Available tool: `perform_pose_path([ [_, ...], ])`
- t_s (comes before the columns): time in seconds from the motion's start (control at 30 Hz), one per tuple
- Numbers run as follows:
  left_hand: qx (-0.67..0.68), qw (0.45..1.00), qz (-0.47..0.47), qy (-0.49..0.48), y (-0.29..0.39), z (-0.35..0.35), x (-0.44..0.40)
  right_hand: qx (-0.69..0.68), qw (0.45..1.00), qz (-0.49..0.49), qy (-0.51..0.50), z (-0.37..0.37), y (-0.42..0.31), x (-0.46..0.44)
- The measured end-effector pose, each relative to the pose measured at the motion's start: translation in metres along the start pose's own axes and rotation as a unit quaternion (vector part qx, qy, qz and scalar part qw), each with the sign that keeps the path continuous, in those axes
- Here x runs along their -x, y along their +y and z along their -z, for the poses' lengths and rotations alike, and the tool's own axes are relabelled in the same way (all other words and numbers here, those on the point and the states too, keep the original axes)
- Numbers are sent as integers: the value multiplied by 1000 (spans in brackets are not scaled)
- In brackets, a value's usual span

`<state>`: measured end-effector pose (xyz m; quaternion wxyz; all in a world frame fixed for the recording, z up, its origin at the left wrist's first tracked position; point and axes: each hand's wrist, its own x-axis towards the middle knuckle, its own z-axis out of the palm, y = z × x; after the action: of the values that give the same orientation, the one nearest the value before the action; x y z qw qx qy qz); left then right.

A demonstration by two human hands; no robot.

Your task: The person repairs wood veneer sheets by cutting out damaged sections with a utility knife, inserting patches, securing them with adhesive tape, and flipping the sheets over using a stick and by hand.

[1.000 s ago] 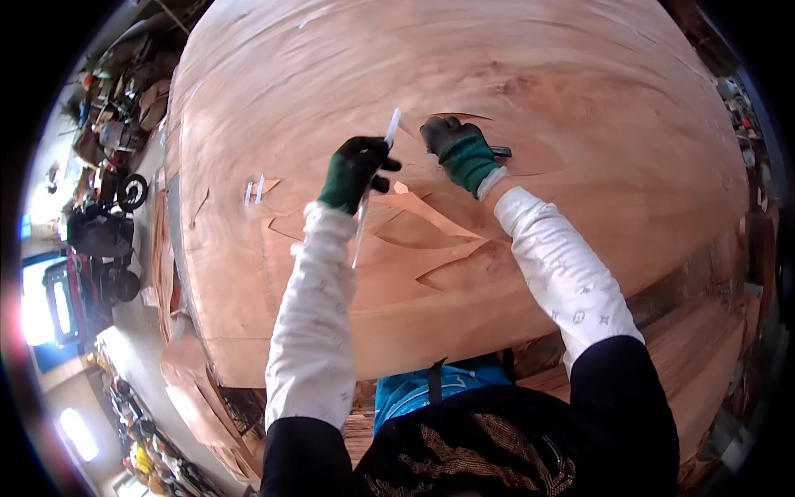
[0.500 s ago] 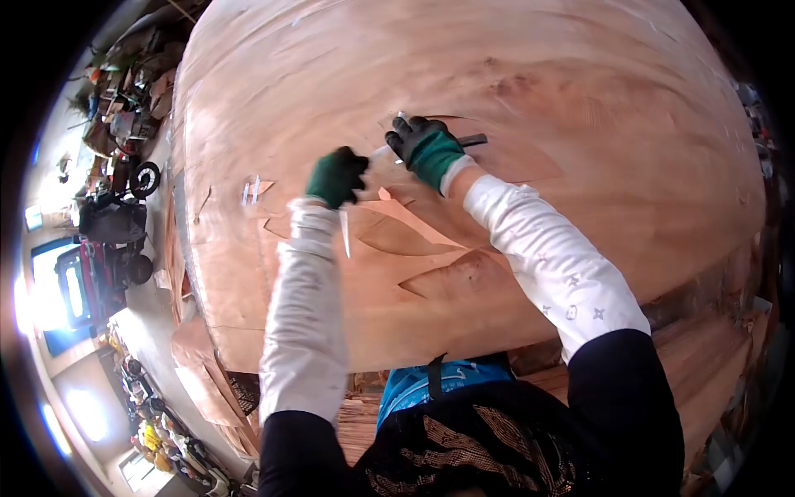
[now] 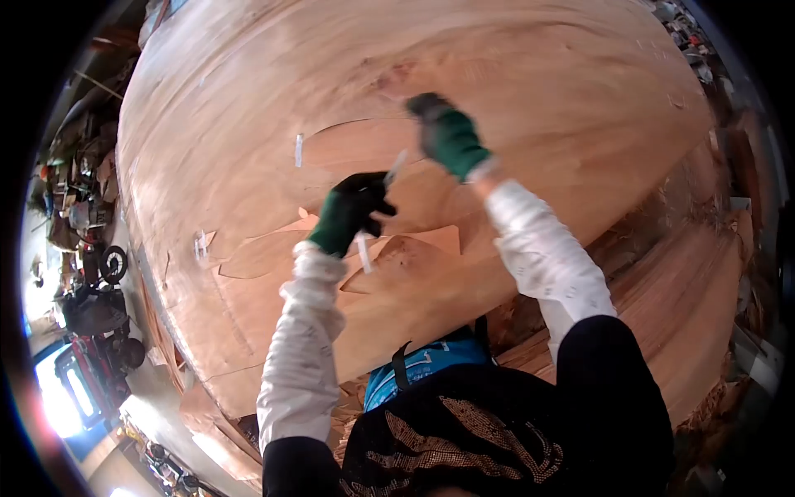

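Veneer sheet [image 3: 273, 182]: lay across the space before the person [image 3: 447, 431], who stood at its near edge.
Left hand [image 3: 352, 215]: was over the veneer sheet's near half, the held strip [image 3: 364, 254] in it.
Right hand [image 3: 451, 137]: was over the veneer sheet, farther from its near edge.
Patch [image 3: 360, 142]: lay about mid-sheet, a tape strip [image 3: 299, 151] just beside its left end.
Offcut [image 3: 437, 238]: lay on the veneer sheet's near half.
Motorcycle [image 3: 93, 311]: stood beyond the veneer sheet's left edge.
Wood stack [image 3: 654, 323]: lay beyond its near edge, rightward.
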<state>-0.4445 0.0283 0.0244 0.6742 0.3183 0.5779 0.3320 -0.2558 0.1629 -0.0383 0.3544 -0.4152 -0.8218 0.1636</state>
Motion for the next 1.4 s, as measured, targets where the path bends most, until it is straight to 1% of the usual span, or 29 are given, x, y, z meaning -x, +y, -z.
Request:
perform_pose_path([
  [0.07, 33, 999, -37, -15, 1, -42, -31, 31, 995, -81, 41, 65, 22, 18],
  [0.1, 51, 996, -54, -43, -1, -55, -47, -31, 989, -138, 43, 73, 39, 31],
  [0.13, 64, 996, -56, -37, 1, -70, -62, -94, 976, -193, 45, 72, 60, 47],
  [0.2, 91, 995, -42, -5, -16, -89, -94, -56, 983, -177, 1, 84, 51, 53],
  [0.27, 103, 994, -41, 4, -31, -92, -106, 145, 985, -33, -89, 96, 18, 66],
  [0.3, 108, 993, -41, 10, -31, -93, -108, 222, 971, 35, -84, 80, 24, 72],
  [0.4, 63, 996, -56, -23, -25, -92, -99, 313, 939, 82, -114, 41, 39, 86],
  [0.43, 18, 996, -87, 14, -24, -98, -88, 324, 935, 88, -113, 35, 45, 87],
  [0.47, -167, 984, -50, 24, 1, -97, -69, 332, 933, 83, -113, 35, 43, 85],
  [0.53, -384, 906, -175, 28, -15, -42, -97, 347, 927, 73, -119, 40, 31, 84],
  [0.6, -254, 959, -57, 114, 22, -15, -89, 368, 908, 35, -195, 44, 22, 75],
  [0.63, -127, 984, -83, 97, 22, -1, -93, 380, 897, 19, -224, 46, 18, 70],
  [0.67, -94, 990, -64, 87, 17, 9, -103, 391, 885, 3, -254, 49, 13, 63],
  [0.73, -26, 997, -27, 66, 6, 25, -122, 326, 899, -41, -290, 53, -5, 29],
  [0.77, -26, 997, -23, 67, 2, 25, -122, 298, 931, -1, -211, 46, -6, 25],
  [0.83, -132, 983, -90, 91, -6, 22, -125, 250, 962, 72, -86, 23, -11, 15],
  [0.93, -101, 980, -151, 86, -29, 30, -134, 252, 957, 142, -39, -30, -6, -1],
  [0.97, -35, 990, -115, 70, -15, 21, -120, 281, 947, 126, -96, -51, 3, 0],
  [1.0, 33, 995, -77, 54, -1, 15, -103, 303, 938, 131, -104, -55, 1, 0],
  [1.07, -127, 988, -47, 72, 14, 28, -82, 349, 919, 139, -121, -54, -1, 5],
  [1.1, -241, 966, -58, 77, 8, 50, -88, 346, 917, 157, -121, -55, 2, 5],
  [1.13, -354, 929, -71, 79, 2, 76, -94, 368, 905, 142, -161, -56, 0, 4],
  [1.2, -293, 952, -55, 69, 4, 80, -69, 412, 873, 112, -236, -52, -8, 1],
  [1.23, -262, 962, -47, 65, 7, 82, -56, 400, 873, 105, -257, -51, -9, -1],
  [1.27, -85, 995, -22, 50, 10, 67, -38, 372, 888, 103, -249, -47, -10, -2],
  [1.3, 22, 999, -14, 38, -9, 63, -35, 344, 902, 103, -242, -41, -10, -6],
  [1.33, 65, 996, 15, 56, -24, 60, -36, 316, 914, 103, -234, -37, -13, -9],
  [1.37, 43, 996, 18, 69, -42, 60, -38, 307, 893, 46, -327, -20, -29, -20],
  [1.4, 21, 996, 20, 82, -45, 57, -37, 293, 913, 85, -272, -21, -36, -14],
])
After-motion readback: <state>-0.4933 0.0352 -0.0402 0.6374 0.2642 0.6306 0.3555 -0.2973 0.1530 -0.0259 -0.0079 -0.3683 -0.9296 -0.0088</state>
